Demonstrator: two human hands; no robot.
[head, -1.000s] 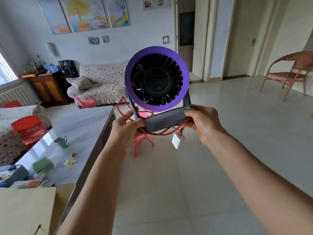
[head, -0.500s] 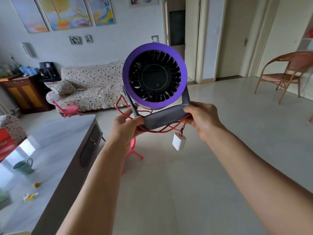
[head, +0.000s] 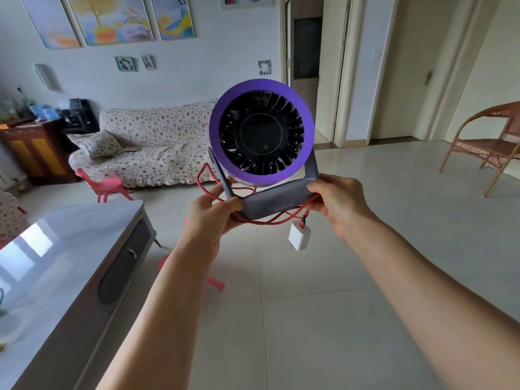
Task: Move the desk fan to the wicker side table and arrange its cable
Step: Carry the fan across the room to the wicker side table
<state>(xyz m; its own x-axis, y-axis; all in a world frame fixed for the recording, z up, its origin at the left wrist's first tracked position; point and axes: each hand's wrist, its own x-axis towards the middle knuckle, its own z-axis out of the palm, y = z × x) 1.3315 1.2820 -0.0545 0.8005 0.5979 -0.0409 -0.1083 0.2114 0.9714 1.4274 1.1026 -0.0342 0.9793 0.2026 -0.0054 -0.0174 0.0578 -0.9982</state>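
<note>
Out in front of you, held up over the tiled floor (head: 323, 319), the fan (head: 261, 132) sits upright in both your hands, its purple ring and black blades facing you. Your left hand (head: 209, 218) is clamped on the left end of the grey base (head: 277, 202), thumb on top by the left strut. Your right hand (head: 339, 205) is closed on the right end of the base, fingers wrapped over its upper edge. Red cable (head: 213, 190) loops loosely behind and under the base, pinched in with both grips, and a strand arcs up to the left of the ring. From the cable's end a white plug (head: 299, 235) dangles just below the base, touching nothing. A grey table (head: 64, 257) stands to your lower left, a patterned sofa (head: 152, 142) lies against the far wall behind the fan, and a wicker chair (head: 489, 142) is well off to the right.
</note>
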